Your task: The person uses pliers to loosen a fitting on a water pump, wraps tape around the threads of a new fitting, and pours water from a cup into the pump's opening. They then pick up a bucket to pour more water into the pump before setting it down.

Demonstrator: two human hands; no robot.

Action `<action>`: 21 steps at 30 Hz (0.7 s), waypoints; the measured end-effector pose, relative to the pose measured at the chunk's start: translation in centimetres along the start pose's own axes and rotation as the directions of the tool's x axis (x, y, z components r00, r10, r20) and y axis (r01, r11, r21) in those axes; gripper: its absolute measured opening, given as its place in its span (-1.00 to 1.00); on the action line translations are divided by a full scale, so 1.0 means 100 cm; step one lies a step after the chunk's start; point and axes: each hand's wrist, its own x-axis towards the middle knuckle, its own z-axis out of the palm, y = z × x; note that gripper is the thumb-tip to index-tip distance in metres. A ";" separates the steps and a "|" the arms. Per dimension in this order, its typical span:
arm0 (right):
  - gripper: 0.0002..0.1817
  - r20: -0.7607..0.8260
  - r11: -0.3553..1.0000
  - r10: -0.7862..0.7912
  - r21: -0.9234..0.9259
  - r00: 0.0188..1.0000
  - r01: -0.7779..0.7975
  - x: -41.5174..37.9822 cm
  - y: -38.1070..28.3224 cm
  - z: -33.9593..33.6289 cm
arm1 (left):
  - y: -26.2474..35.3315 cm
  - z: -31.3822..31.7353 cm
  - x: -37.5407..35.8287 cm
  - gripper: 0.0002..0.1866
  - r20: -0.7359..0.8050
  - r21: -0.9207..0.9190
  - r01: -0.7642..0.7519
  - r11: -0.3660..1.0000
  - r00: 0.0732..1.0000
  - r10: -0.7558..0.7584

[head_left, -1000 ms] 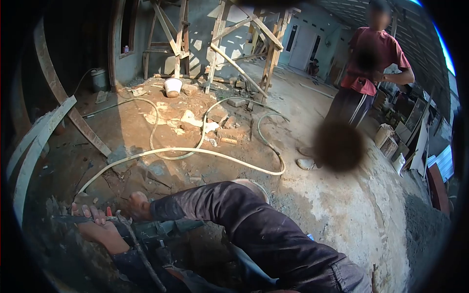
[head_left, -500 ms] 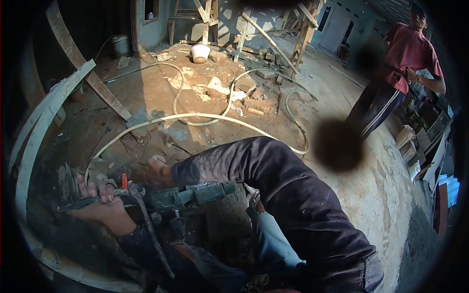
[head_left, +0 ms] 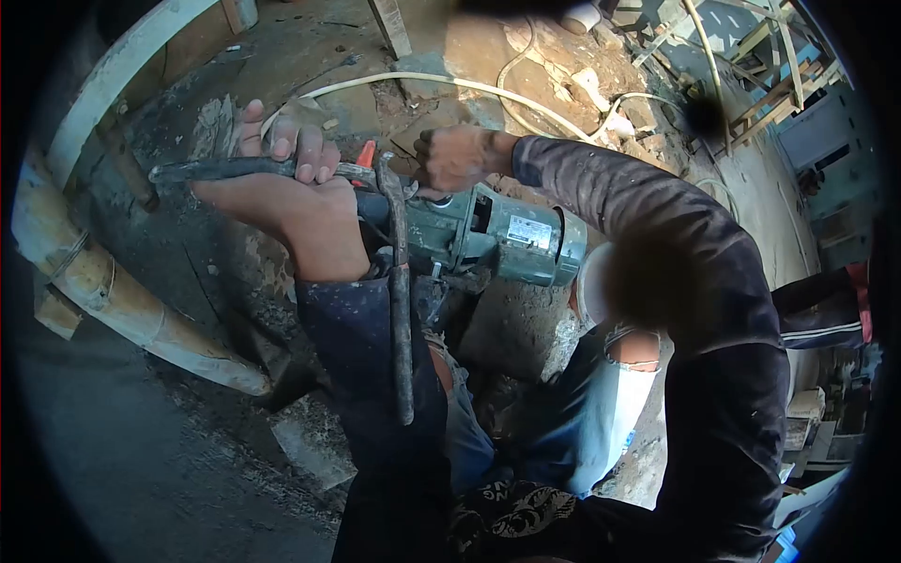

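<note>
My left hand (head_left: 310, 178) is palm up, with its fingers curled over one handle of large pliers (head_left: 402, 328). The two long, dark handles are spread wide: one lies across my palm, the other hangs down beside my sleeve. The jaws are at the end fitting of a green motor pump (head_left: 502, 235), close to a red-orange piece (head_left: 366, 153). Just beyond the pump, my right hand (head_left: 460, 159) is closed by that fitting; what its fingers grip is hidden. A pale label shows on the motor casing.
Under the pump sits a rough block (head_left: 516, 328). A pale hose (head_left: 441, 80) curves over the dirt floor behind. Bamboo poles (head_left: 141, 305) bend along the left. Rubble (head_left: 648, 131) and wooden framing (head_left: 779, 56) stand at upper right; a person's striped trouser leg (head_left: 821, 314) shows at right.
My view has tilted down and turned, bringing the pump and pliers nearer the middle. The standing person is now mostly out of frame. My left hand keeps its hold on the pliers.
</note>
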 end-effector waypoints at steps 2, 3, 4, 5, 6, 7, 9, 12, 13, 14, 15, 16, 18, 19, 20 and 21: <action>-0.62 -0.110 0.997 -0.079 -0.028 0.991 0.077 -0.003 0.003 0.016 | 0.002 0.003 -0.002 -0.14 -0.021 -0.029 -0.005 1.000 1.000 0.005; -0.62 -0.090 0.996 0.048 0.078 0.995 -0.041 -0.010 -0.004 -0.001 | 0.002 0.003 -0.004 -0.11 -0.031 -0.064 0.010 0.998 0.999 -0.012; -0.62 -0.053 0.971 0.171 0.180 0.984 -0.159 -0.014 -0.011 -0.018 | 0.003 0.003 -0.005 -0.11 -0.052 -0.062 -0.001 0.998 0.999 -0.002; -0.62 -0.058 0.974 0.149 0.183 0.987 -0.136 -0.014 -0.017 -0.031 | 0.004 0.004 -0.007 -0.09 -0.044 -0.075 0.007 0.997 0.999 -0.011; -0.66 0.104 0.913 0.315 0.240 0.944 -0.331 -0.014 -0.024 -0.043 | 0.005 0.003 -0.007 -0.07 -0.034 -0.089 0.016 0.996 0.999 -0.020; -0.69 0.272 0.813 0.457 0.258 0.847 -0.522 -0.014 -0.027 -0.049 | 0.004 0.000 -0.005 -0.07 -0.025 -0.079 0.005 0.997 1.000 -0.007; -0.69 0.254 0.794 0.453 0.321 0.855 -0.516 -0.017 -0.029 -0.045 | 0.003 -0.001 -0.004 -0.14 -0.049 -0.058 -0.015 0.998 0.999 0.012; -0.64 0.248 0.713 0.435 0.492 0.866 -0.499 -0.019 -0.023 -0.039 | 0.003 0.001 -0.006 -0.20 -0.052 -0.038 -0.010 0.999 0.999 0.008; -0.67 0.236 0.671 0.408 0.578 0.882 -0.465 -0.020 -0.020 -0.034 | 0.003 0.002 -0.007 -0.19 -0.042 -0.047 0.011 0.999 0.999 -0.013; -0.69 0.223 0.622 0.383 0.656 0.897 -0.428 -0.022 -0.018 -0.030 | 0.003 0.003 -0.008 -0.19 -0.043 -0.046 0.008 0.999 0.999 -0.010; -0.70 0.161 0.634 0.359 0.681 0.920 -0.367 -0.022 -0.017 -0.032 | 0.002 0.004 -0.009 -0.18 -0.034 -0.047 0.002 0.999 0.999 -0.004; -0.70 0.159 0.637 0.358 0.679 0.920 -0.365 -0.023 -0.015 -0.035 | 0.002 0.004 -0.010 -0.18 -0.024 -0.051 -0.005 0.999 1.000 0.004; -0.78 0.178 0.671 0.363 0.631 0.915 -0.389 -0.027 -0.014 -0.044 | 0.002 0.005 -0.010 -0.17 -0.041 -0.028 -0.003 1.000 0.999 0.002; -0.78 0.174 0.673 0.365 0.629 0.915 -0.388 -0.023 -0.018 -0.043 | 0.002 0.006 -0.011 -0.16 -0.057 -0.004 0.001 1.000 0.998 -0.002; -0.80 0.276 0.714 0.417 0.489 0.866 -0.500 -0.016 -0.024 -0.040 | 0.002 0.005 -0.010 -0.16 -0.053 -0.005 -0.001 1.000 0.999 0.001; -0.76 0.365 0.735 0.479 0.331 0.799 -0.592 -0.013 -0.028 -0.039 | 0.002 0.004 -0.009 -0.15 -0.040 0.008 0.003 1.000 0.999 -0.003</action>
